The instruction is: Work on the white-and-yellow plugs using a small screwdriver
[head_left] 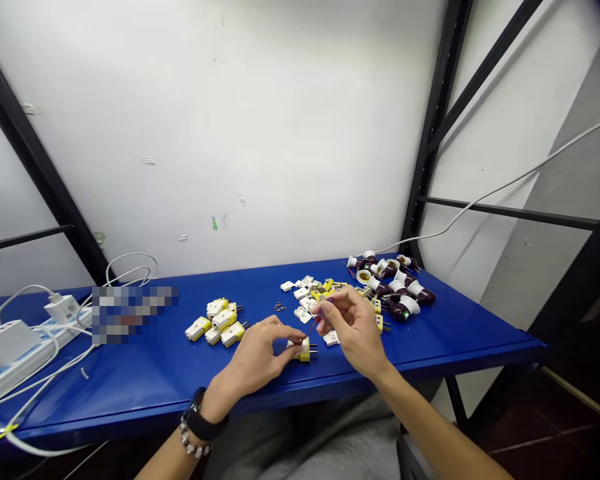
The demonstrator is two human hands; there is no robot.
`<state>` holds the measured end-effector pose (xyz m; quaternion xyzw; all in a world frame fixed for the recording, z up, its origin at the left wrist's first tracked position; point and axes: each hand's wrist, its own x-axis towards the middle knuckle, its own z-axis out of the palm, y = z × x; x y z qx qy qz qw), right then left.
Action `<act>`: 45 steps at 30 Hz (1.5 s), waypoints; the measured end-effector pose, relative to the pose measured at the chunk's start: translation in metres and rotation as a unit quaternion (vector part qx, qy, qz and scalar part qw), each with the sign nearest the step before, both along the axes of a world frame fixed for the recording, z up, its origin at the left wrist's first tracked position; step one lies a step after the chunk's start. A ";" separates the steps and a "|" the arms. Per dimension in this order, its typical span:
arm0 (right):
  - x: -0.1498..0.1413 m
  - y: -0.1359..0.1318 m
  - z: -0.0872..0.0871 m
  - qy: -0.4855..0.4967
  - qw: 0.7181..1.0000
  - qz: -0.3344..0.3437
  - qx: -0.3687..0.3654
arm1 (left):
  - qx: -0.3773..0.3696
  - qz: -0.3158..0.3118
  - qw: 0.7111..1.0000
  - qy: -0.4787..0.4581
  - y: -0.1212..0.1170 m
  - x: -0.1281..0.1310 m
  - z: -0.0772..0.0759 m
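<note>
My left hand (pixel 255 352) is closed on a white and yellow two-pin plug (pixel 305 349), holding it against the blue table near the front edge. The plug's metal pins point to the right. In the fingers of my right hand (pixel 354 328) is a small screwdriver (pixel 311 327), slanting down to the left. Its tip meets the top of the plug beside my left fingertips; the exact contact is hidden. Most of the screwdriver's handle is covered by my right fingers. Just beyond my hands lie several tiny screws (pixel 279 307) and loose white plug covers (pixel 301 293).
Left of my hands several white and yellow plugs (pixel 224 319) sit in a pile. Yellow plug parts (pixel 329 285) lie behind my right hand. Dark brown and white lamp holders (pixel 400 293) crowd the right side. A power strip (pixel 40 350) with tangled cables occupies the left end.
</note>
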<state>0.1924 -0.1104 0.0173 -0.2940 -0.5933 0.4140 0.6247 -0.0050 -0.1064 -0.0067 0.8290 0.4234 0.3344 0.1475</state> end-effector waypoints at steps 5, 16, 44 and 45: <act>-0.008 0.019 0.008 -0.068 0.997 0.038 -0.007 | -0.018 0.030 0.999 0.003 0.003 0.002 -0.002; -0.016 0.025 0.021 -0.149 0.988 0.032 0.006 | -0.019 0.038 0.999 -0.021 0.010 0.003 -0.011; -0.021 0.023 0.015 -0.229 0.970 0.022 0.082 | -0.002 0.010 1.000 -0.016 0.005 0.002 -0.012; -0.021 0.023 0.015 -0.230 0.969 0.013 0.085 | 0.001 0.008 1.000 -0.015 0.004 0.003 -0.012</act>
